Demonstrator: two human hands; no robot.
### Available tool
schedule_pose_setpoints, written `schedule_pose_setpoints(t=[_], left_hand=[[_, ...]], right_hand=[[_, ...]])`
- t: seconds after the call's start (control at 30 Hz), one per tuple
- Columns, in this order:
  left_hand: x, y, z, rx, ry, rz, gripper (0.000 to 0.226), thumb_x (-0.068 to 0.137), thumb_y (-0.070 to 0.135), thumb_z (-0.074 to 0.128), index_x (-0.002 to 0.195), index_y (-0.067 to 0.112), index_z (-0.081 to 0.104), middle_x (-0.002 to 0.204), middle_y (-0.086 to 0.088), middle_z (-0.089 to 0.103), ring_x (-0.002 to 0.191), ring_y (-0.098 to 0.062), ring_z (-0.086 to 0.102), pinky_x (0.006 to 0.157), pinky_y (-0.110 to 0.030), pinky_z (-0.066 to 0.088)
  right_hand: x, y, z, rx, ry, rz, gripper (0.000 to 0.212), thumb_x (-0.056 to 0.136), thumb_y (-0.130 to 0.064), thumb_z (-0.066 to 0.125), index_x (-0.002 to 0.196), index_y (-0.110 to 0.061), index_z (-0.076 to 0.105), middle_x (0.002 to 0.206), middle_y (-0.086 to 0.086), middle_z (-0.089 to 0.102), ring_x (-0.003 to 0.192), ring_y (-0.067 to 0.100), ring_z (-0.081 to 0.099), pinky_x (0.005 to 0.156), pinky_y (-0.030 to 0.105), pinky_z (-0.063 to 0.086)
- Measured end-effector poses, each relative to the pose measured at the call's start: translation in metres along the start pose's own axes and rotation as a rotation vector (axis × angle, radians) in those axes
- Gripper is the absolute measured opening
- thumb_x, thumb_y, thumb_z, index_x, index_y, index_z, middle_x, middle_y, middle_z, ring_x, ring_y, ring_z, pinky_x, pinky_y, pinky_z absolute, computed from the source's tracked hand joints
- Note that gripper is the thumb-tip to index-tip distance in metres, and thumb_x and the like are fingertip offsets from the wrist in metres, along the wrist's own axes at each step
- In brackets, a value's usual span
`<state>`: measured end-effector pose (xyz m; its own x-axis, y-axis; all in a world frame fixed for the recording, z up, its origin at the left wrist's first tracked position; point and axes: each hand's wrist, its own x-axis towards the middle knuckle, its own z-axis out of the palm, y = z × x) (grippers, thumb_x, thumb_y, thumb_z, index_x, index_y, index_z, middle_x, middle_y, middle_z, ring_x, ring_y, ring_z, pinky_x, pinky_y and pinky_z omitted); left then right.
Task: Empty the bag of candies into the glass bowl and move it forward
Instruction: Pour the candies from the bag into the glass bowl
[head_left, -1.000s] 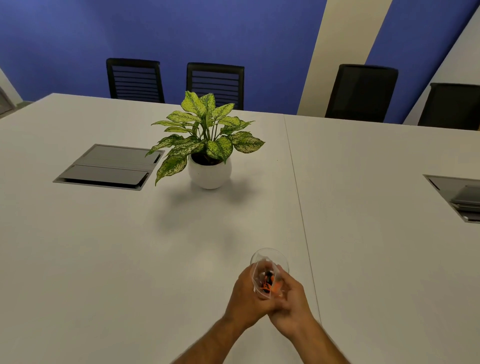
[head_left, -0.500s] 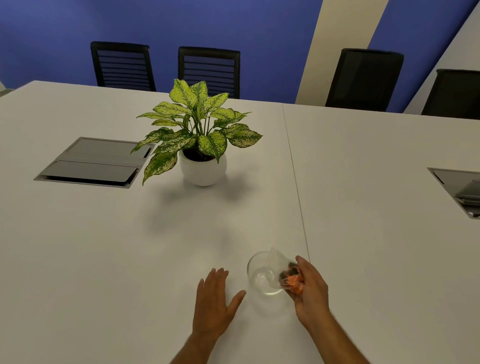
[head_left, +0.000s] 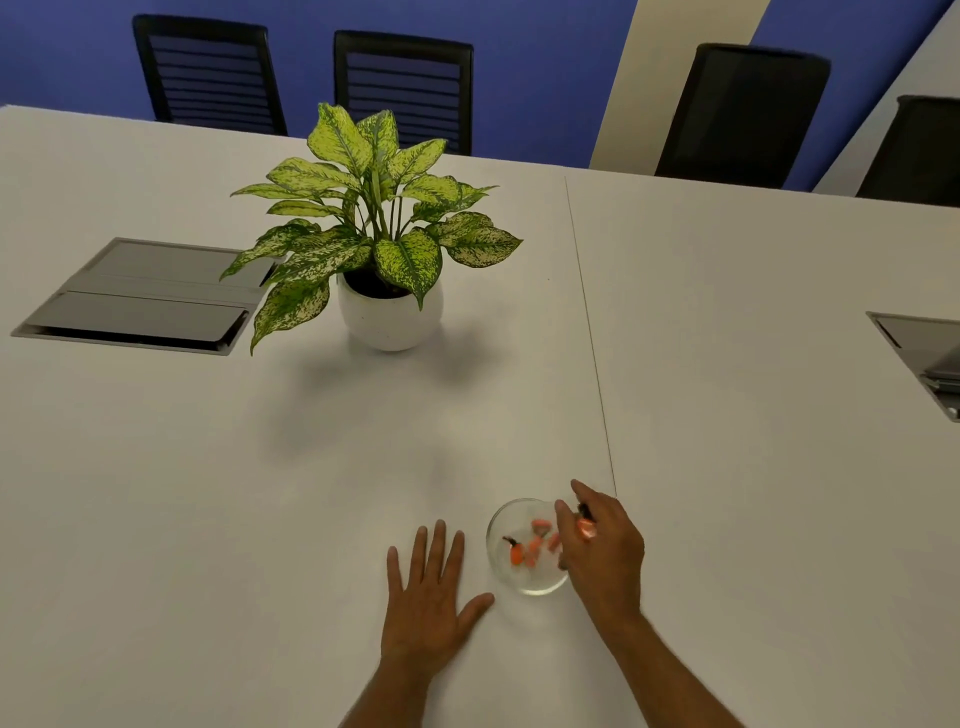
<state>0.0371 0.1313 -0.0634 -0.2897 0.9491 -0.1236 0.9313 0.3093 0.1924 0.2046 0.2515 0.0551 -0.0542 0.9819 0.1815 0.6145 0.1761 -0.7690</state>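
Glass bowl (head_left: 527, 548) on white table (head_left: 208, 493), near front edge, just left of tabletop seam (head_left: 592, 338). Orange candies (head_left: 524, 551) inside. Right hand (head_left: 600, 551) over bowl's right rim, fingers pinched on bag (head_left: 584, 522), mostly hidden. Left hand (head_left: 428, 597) flat on table, fingers spread, holding nothing, thumb just beside bowl. Bare tabletop ahead of bowl; potted plant (head_left: 379, 249) well beyond, to left.

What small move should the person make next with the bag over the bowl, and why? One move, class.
Probably keep the bag tipped and give it a slight shake. Several orange candies already lie in the glass bowl, but orange and dark pieces still show inside the right hand. The left hand lies flat on the table beside the bowl, not touching it.
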Motion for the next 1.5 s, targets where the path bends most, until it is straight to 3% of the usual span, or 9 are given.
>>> schedule_pose_setpoints(t=[0.17,0.33,0.67,0.8,0.9,1.03,1.33,1.4,1.5], left_hand=[[0.002,0.0,0.006,0.004,0.008,-0.021,0.087,0.088,0.08,0.021,0.157,0.025,0.02,0.166,-0.004,0.013,0.15,-0.018,-0.016,0.118,-0.063,0.006],[0.002,0.0,0.007,0.003,-0.002,-0.023,0.087,0.088,0.08,0.022,0.156,0.026,0.021,0.166,-0.005,0.015,0.151,-0.02,-0.012,0.118,-0.064,0.01],[0.002,0.0,0.006,-0.007,-0.029,-0.022,0.088,0.087,0.08,0.025,0.156,0.026,0.02,0.166,-0.006,0.015,0.15,-0.02,-0.015,0.117,-0.064,0.009],[0.002,0.0,0.007,-0.009,-0.039,-0.021,0.089,0.087,0.081,0.018,0.155,0.029,-0.006,0.167,-0.003,0.004,0.149,-0.019,-0.023,0.119,-0.064,0.003],[0.002,0.0,0.007,-0.01,-0.043,-0.014,0.088,0.086,0.082,0.014,0.151,0.034,-0.021,0.167,-0.002,-0.004,0.146,-0.017,-0.029,0.119,-0.064,-0.002],[0.002,0.0,0.004,-0.019,-0.03,-0.013,0.083,0.087,0.081,0.017,0.153,0.035,-0.003,0.167,-0.004,0.003,0.147,-0.018,-0.025,0.118,-0.063,0.0],[0.006,-0.003,-0.001,-0.096,-0.121,-0.021,0.087,0.083,0.081,-0.002,0.156,0.035,-0.002,0.167,0.005,-0.012,0.143,-0.009,-0.036,0.118,-0.054,-0.019],[0.009,-0.003,-0.007,-0.162,-0.174,-0.062,0.087,0.081,0.079,-0.007,0.157,0.036,0.0,0.168,0.008,-0.01,0.15,-0.009,-0.026,0.121,-0.052,-0.017],[0.013,0.001,-0.026,-0.39,-0.092,-0.187,0.071,0.095,0.068,0.025,0.154,0.028,0.029,0.165,0.004,0.027,0.154,-0.017,0.015,0.127,-0.047,0.005]], right_hand=[[0.0,0.001,0.013,-0.186,-0.067,-0.226,0.029,0.087,-0.01,0.069,0.116,-0.01,0.069,0.106,0.009,0.074,0.092,0.022,0.071,0.074,0.04,0.063],[0.002,0.007,0.017,-0.348,-0.111,-0.376,0.037,0.081,-0.008,0.075,0.117,-0.009,0.069,0.108,0.01,0.075,0.096,0.025,0.072,0.077,0.037,0.063],[0.005,-0.004,0.007,-0.382,-0.093,-0.451,0.041,0.075,-0.004,0.081,0.114,-0.004,0.071,0.106,0.012,0.076,0.091,0.027,0.074,0.07,0.039,0.065],[0.009,-0.009,-0.002,-0.382,-0.032,-0.478,0.036,0.076,-0.003,0.079,0.112,-0.005,0.072,0.104,0.011,0.077,0.086,0.026,0.075,0.065,0.038,0.065],[0.011,-0.012,-0.007,-0.343,-0.023,-0.447,0.037,0.077,-0.003,0.078,0.114,-0.006,0.072,0.107,0.011,0.076,0.089,0.026,0.074,0.068,0.039,0.064],[0.011,-0.011,-0.01,-0.301,-0.027,-0.419,0.035,0.081,-0.002,0.074,0.116,-0.006,0.07,0.109,0.011,0.075,0.092,0.025,0.074,0.069,0.04,0.064],[0.009,-0.011,-0.022,0.087,-0.05,-0.088,0.042,0.085,-0.004,0.07,0.124,-0.019,0.065,0.114,-0.004,0.069,0.082,0.002,0.065,0.066,0.023,0.061],[0.004,-0.009,-0.023,0.202,-0.08,0.024,0.041,0.085,-0.006,0.07,0.123,-0.022,0.066,0.114,-0.016,0.067,0.087,0.001,0.065,0.07,0.034,0.064],[-0.005,-0.007,-0.024,0.315,-0.139,0.163,0.041,0.086,-0.01,0.071,0.122,-0.029,0.066,0.111,-0.026,0.066,0.086,0.013,0.068,0.077,0.047,0.062]])
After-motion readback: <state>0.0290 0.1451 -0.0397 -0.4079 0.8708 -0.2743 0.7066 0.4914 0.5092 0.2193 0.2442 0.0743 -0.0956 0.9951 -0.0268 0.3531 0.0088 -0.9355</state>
